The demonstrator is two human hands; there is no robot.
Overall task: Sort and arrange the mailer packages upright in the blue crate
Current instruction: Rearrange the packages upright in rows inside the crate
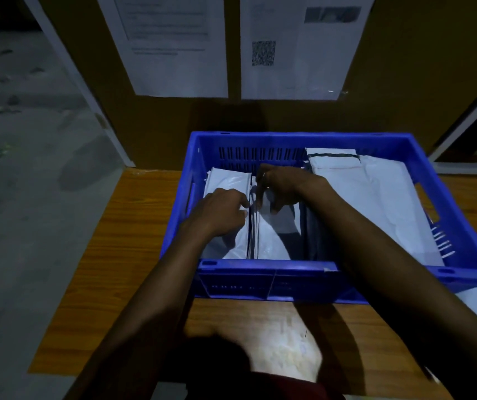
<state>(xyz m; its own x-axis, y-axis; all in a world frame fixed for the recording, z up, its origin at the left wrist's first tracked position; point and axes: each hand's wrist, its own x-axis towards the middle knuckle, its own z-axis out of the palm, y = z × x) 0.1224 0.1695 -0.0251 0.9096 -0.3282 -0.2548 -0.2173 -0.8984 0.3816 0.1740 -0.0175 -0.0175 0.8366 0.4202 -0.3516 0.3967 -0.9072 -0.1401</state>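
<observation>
Mailer packages [272, 243]: glossy white plastic; slotted blue crate [260, 266].

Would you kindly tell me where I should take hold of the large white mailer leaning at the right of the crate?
Probably its far end with the dark strip, pinched from above: the large white mailer leans on the right wall of the blue crate, and that end stands clear.
</observation>
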